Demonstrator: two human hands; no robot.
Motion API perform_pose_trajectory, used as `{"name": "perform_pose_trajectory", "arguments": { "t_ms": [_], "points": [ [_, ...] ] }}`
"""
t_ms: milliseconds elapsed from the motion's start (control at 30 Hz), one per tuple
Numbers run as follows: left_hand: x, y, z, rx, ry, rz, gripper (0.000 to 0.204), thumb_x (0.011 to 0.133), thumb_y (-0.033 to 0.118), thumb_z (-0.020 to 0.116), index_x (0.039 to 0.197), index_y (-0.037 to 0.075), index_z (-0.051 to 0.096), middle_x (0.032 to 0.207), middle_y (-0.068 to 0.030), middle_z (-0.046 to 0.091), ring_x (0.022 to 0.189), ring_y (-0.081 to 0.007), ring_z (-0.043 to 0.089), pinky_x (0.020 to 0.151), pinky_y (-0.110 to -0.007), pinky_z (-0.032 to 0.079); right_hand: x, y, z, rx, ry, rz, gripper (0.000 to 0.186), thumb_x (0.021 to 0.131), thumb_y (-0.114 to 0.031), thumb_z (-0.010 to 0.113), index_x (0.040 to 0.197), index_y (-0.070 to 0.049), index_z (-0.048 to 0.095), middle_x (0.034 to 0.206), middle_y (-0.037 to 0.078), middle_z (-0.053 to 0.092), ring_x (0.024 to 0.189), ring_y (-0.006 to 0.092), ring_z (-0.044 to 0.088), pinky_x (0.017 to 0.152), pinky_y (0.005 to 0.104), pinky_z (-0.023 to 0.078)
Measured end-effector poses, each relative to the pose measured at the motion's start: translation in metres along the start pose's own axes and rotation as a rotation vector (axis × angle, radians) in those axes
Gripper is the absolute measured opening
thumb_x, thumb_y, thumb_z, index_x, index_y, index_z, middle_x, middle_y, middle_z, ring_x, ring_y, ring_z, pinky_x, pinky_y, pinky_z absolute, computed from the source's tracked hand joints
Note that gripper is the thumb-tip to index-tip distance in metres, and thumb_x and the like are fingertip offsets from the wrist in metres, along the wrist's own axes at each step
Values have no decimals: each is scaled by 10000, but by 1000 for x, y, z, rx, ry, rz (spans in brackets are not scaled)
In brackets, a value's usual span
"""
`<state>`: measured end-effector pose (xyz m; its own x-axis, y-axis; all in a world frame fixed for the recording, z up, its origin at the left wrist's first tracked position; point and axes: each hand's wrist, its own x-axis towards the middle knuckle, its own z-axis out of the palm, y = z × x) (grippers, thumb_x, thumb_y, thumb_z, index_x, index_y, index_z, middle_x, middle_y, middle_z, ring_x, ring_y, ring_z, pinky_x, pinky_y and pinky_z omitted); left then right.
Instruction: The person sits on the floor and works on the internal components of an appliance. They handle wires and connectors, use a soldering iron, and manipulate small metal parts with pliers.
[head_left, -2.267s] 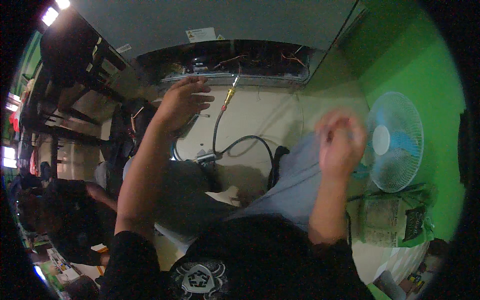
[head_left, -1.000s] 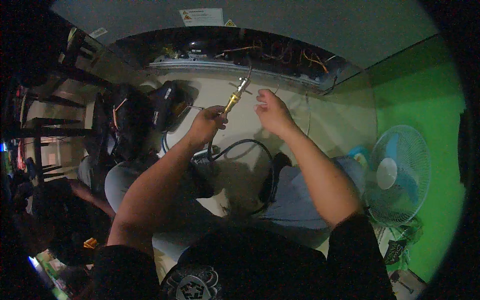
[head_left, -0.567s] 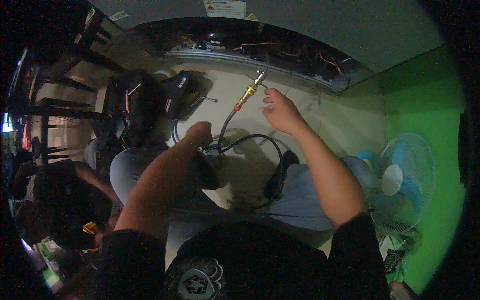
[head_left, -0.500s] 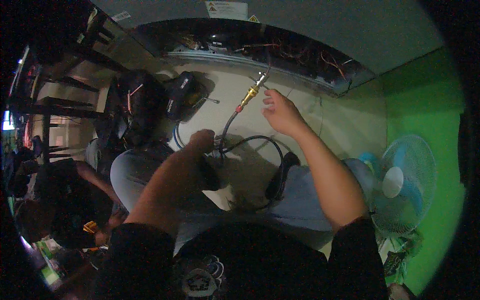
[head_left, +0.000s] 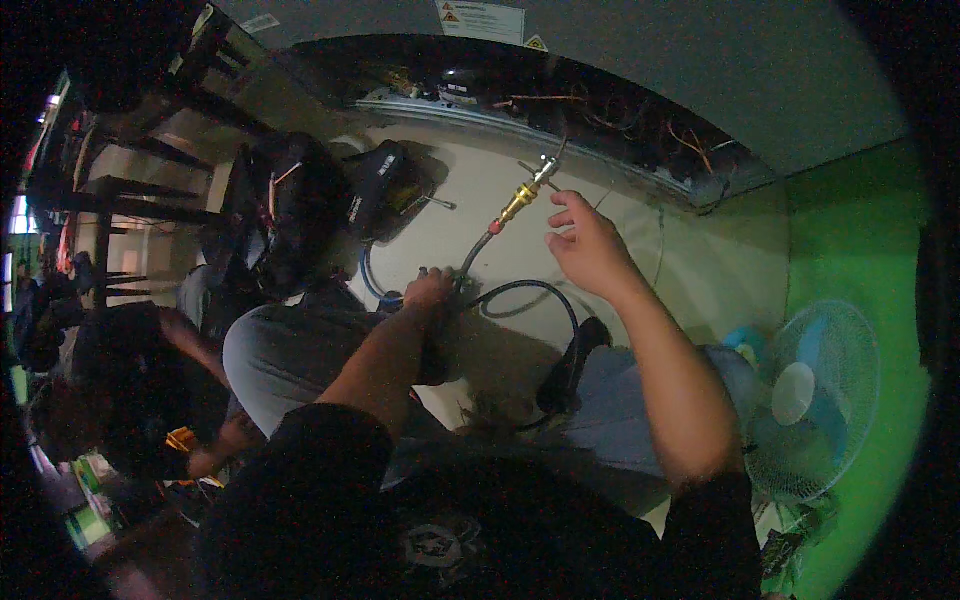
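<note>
Left hand (head_left: 430,288) dropped beside the hose (head_left: 472,257), grip unclear; your spread right hand (head_left: 592,248) sits right of the slanting brass fitting (head_left: 518,203).

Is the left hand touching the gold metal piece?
Apart: the head view shows pale floor between the left hand and gold metal piece.

On the far grey panel (head_left: 620,45), a white label (head_left: 480,22) carries warning triangles on its left and small print too fine to read; a yellow triangular sign (head_left: 536,43) sits just to its right. Farther left is a small pale sticker (head_left: 260,24). White lettering marks the black bag (head_left: 375,185). Nearest, a pale emblem (head_left: 435,545) adorns the black shirt (head_left: 560,535).
</note>
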<state>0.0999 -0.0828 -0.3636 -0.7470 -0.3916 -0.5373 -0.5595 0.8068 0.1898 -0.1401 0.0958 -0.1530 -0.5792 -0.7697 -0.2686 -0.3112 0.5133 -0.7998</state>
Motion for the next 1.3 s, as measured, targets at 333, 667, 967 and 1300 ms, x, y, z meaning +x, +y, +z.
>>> {"name": "perform_pose_trajectory", "arguments": {
  "t_ms": [333,667,967,1300],
  "points": [
    [26,17,-39,-200,267,-18,378,927,277,622,1211,91,456,1092,-206,607,1004,-424,636,792,-528,536,-2,2,-10,-15,13,-41,475,899,-76,660,1338,-49,480,1127,172,667,883,231,700,803,356,551],
    [26,12,9,-57,179,-153,442,960,308,558,1307,48,472,1214,-196,553,1166,-391,560,880,-499,547,-2,6,-7,-81,9,3,455,882,-128,666,1299,-64,495,1132,185,679,982,352,686,870,433,534],
    [36,17,2,-133,163,-229,422,925,307,600,1273,81,523,1254,-184,531,1174,-406,554,891,-510,532,9,13,-4,26,62,-14,453,889,-74,657,1312,-5,509,1144,170,680,946,261,698,841,364,549],
    [53,25,-151,-353,365,253,277,851,210,663,1043,11,667,1018,-222,701,951,-394,677,830,-449,536,36,19,-1,-35,268,-15,381,893,-170,688,1227,-14,592,1127,155,692,984,268,684,876,392,532]
  ]
}}
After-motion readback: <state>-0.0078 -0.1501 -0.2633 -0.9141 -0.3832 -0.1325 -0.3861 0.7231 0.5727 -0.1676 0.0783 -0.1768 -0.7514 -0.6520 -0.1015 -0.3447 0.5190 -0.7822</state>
